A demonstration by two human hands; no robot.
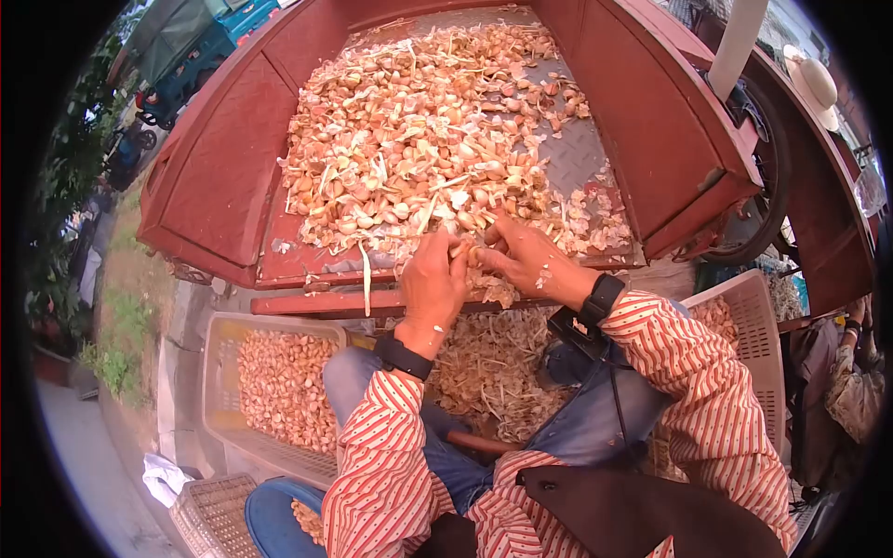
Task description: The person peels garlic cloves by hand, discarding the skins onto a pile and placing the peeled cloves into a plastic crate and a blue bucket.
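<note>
My left hand [434,285] and my right hand [532,261] meet at the front edge of a red cart bed [372,299]. Fingertips of both are pinched together around a small piece of garlic [472,253], partly hidden by the fingers. Just beyond them, a big heap of garlic cloves and bulbs [409,139] with dry skins and stalks covers much of the cart floor. Each wrist wears a black band.
A crate [216,372] of garlic cloves stands at the left, another crate [758,325] at the right. Loose skins and stalks [493,363] lie between my knees. A wicker basket [209,521] and blue container [265,511] are lower left. Another person's arm [851,372] shows far right.
</note>
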